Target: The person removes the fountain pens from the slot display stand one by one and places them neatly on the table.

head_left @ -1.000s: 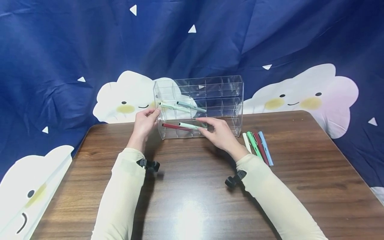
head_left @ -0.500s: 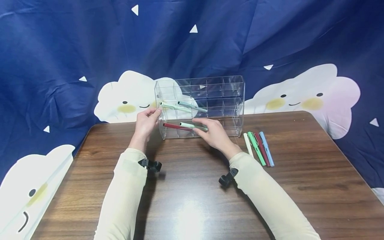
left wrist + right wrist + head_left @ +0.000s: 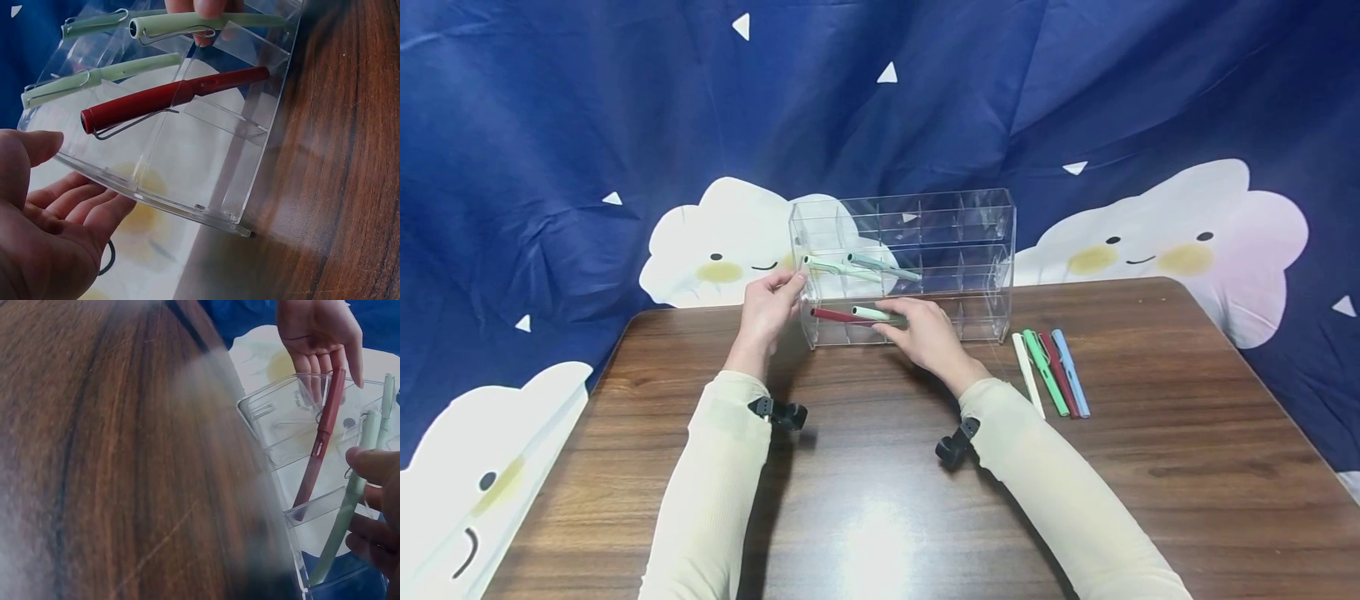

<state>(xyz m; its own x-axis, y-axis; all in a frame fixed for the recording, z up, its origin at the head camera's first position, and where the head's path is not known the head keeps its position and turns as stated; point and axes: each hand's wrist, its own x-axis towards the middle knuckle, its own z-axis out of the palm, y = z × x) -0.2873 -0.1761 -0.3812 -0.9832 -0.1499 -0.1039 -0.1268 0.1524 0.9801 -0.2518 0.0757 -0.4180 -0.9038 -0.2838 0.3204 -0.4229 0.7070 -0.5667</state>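
Note:
A clear acrylic rack [image 3: 901, 335] with tiered compartments stands at the back of the table. My left hand [image 3: 767, 308] touches its left side, the extended fingers [image 3: 106, 209] lying along the outer wall and the thumb near the edge. My right hand [image 3: 925, 333] pinches a pale green pen [image 3: 342, 522] in the lowest tier between thumb and fingers. Left of that pen, a red pen [image 3: 150, 105] lies slanted in the same tier. In the tier above rest another pale green pen [image 3: 100, 78] and a teal pen [image 3: 883, 267].
Right of the rack, a white pen [image 3: 1028, 375], a green pen [image 3: 1047, 375], a dark red pen [image 3: 1060, 375] and a blue pen [image 3: 1072, 375] lie side by side on the wooden table [image 3: 1180, 433]. A blue curtain [image 3: 925, 100] hangs behind.
My right hand has moved left along the pale green pen in the lowest tier, covering more of it. The left hand keeps its place at the rack's side.

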